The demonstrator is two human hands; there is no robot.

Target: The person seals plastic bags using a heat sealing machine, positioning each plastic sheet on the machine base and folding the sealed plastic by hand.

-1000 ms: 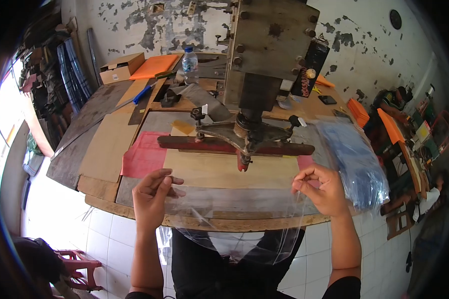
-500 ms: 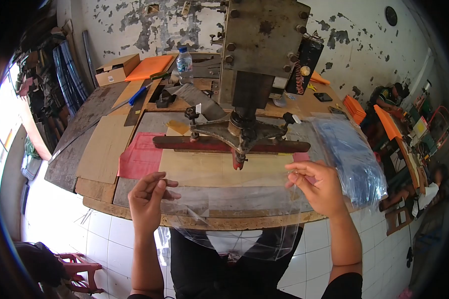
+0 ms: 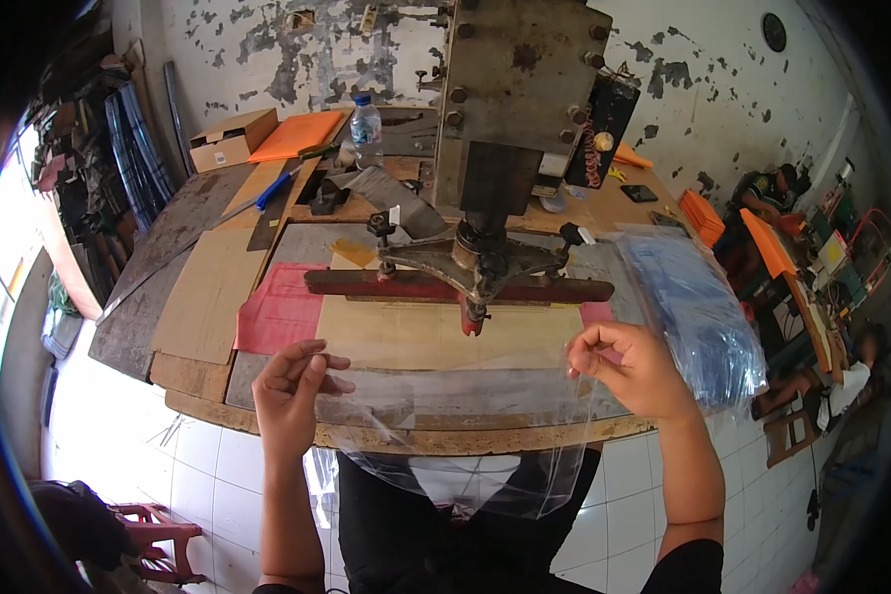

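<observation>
A clear plastic sheet [image 3: 485,473] stretches between my two hands, its lower part sagging below the table's front edge. My left hand [image 3: 292,391] pinches its left side between thumb and fingers. At the opposite upper corner, my right hand [image 3: 629,366] grips the plastic with thumb and forefinger closed. Just beyond the sheet is a press machine with a long red bar [image 3: 535,289] over a cream-coloured pad [image 3: 426,342]. Pinkish-red material [image 3: 275,309] lies left of that pad.
Right of the press is a stack of clear, bluish plastic sheets [image 3: 688,307]. Cardboard [image 3: 203,297], a blue-handled cutter [image 3: 272,190], a water bottle [image 3: 365,134] and a cardboard box [image 3: 233,141] lie around the left and back. Another person [image 3: 767,193] sits at the far right.
My right hand has shifted very slightly, its fingers closing nearer the sheet's corner. The left hand and the press look almost unchanged.
</observation>
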